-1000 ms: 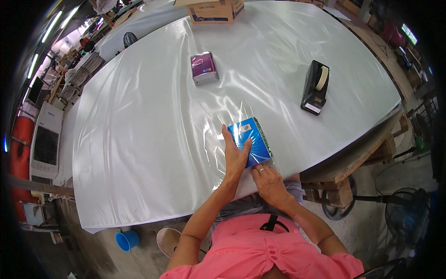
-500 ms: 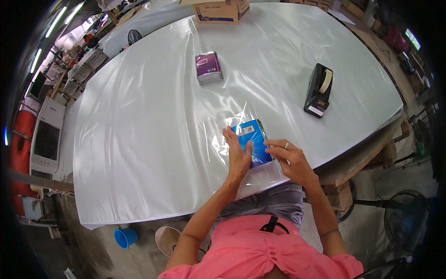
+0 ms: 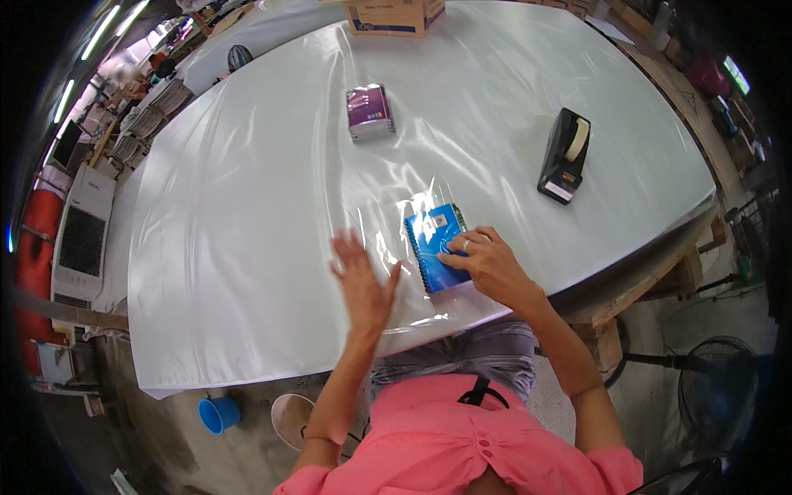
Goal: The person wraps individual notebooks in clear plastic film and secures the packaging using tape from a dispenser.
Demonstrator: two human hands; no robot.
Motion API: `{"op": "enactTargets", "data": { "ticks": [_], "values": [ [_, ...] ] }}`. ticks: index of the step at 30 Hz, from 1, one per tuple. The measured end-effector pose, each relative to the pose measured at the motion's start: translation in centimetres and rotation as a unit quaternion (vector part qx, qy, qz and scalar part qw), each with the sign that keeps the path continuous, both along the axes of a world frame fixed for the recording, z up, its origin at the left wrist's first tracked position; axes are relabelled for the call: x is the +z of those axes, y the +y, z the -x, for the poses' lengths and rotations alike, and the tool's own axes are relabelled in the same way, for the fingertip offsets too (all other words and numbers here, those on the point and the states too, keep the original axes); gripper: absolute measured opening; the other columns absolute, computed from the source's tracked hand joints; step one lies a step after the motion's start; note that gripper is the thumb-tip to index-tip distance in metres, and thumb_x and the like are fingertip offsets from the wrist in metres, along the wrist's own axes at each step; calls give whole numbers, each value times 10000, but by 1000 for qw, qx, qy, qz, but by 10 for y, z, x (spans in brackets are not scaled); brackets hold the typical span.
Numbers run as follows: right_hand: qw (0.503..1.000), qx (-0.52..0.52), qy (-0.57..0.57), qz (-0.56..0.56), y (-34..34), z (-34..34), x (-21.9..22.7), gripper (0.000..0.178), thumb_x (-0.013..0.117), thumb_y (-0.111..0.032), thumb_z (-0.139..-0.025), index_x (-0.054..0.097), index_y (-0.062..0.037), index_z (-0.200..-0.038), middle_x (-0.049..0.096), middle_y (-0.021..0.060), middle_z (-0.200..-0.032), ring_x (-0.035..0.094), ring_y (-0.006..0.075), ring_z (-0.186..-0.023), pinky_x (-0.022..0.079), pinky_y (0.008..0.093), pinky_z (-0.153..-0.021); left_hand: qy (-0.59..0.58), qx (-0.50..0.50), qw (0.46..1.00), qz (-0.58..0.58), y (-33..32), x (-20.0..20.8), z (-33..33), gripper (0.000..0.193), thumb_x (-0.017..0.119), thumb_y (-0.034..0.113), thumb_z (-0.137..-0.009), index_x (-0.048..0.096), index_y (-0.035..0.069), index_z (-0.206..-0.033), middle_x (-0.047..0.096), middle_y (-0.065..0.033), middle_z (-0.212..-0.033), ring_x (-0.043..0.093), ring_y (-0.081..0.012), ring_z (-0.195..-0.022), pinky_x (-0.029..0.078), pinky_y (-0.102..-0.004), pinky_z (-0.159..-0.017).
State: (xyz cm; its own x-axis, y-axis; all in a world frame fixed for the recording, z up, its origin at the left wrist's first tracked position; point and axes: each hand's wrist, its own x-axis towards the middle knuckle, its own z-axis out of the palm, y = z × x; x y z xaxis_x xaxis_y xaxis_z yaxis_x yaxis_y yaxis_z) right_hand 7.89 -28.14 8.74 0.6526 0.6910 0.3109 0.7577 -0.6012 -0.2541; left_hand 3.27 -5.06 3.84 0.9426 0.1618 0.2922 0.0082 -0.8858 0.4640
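A blue spiral notebook lies on a clear plastic sheet near the front edge of the white table. My right hand presses its fingertips on the notebook's lower right part. My left hand is flat and spread, fingers apart, on the plastic sheet just left of the notebook, holding nothing.
A purple wrapped pack sits further back on the table. A black tape dispenser stands at the right. A cardboard box is at the far edge. A blue cup lies on the floor; a fan stands at right.
My left hand has come off the notebook and moved left onto the plastic sheet. My right hand has shifted up onto the notebook's cover.
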Motion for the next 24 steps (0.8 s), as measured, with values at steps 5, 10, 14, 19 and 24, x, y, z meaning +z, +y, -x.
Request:
{"op": "enactTargets", "data": {
  "ticks": [5, 10, 14, 19, 24],
  "values": [
    [999, 1, -26, 39, 10, 4, 2, 376, 585, 19, -758, 690, -136, -1084, 620, 46, -1090, 557, 208, -1118, 356, 394, -1036, 179, 24, 969, -169, 30, -28, 35, 694, 508, 428, -958, 304, 15, -1476, 201, -188, -1571, 95, -432, -1454, 133, -646, -1111],
    [999, 3, -18, 28, 12, 6, 1, 360, 576, 21, -757, 680, -101, -1079, 607, 67, -1123, 552, 228, -1133, 388, 379, -1017, 118, -39, 990, 71, 15, -31, 35, 533, 498, 197, -987, 337, 98, -1485, 260, -122, -1571, 360, -457, -1357, 259, -496, -1135],
    [999, 7, 26, -29, 11, 8, -1, 221, 548, -40, -822, 656, -33, -1015, 576, 94, -1180, 548, 251, -1115, 441, 371, -969, 75, 5, 866, 495, -4, 3, 42, 910, 571, -110, -846, 57, 150, -1551, 174, -232, -1566, 396, -335, -1350, 448, -346, -1019],
    [997, 20, 59, -56, 15, 5, -6, 208, 544, -25, -825, 648, -14, -1005, 567, 105, -1168, 551, 271, -1092, 459, 370, -939, 72, -2, 847, 527, 0, 2, 60, 906, 502, -159, -843, 31, 156, -1550, 152, -238, -1568, 411, -352, -1341, 460, -342, -1009],
    [974, 8, 188, -124, 20, -2, 0, 162, 563, -48, -851, 635, 8, -985, 565, 128, -1132, 568, 316, -1023, 472, 380, -907, 4, -116, 898, 424, -45, 36, 53, 827, 406, -222, -839, 79, 79, -1537, 134, -216, -1581, 422, -318, -1342, 485, -302, -976]
  ]
}}
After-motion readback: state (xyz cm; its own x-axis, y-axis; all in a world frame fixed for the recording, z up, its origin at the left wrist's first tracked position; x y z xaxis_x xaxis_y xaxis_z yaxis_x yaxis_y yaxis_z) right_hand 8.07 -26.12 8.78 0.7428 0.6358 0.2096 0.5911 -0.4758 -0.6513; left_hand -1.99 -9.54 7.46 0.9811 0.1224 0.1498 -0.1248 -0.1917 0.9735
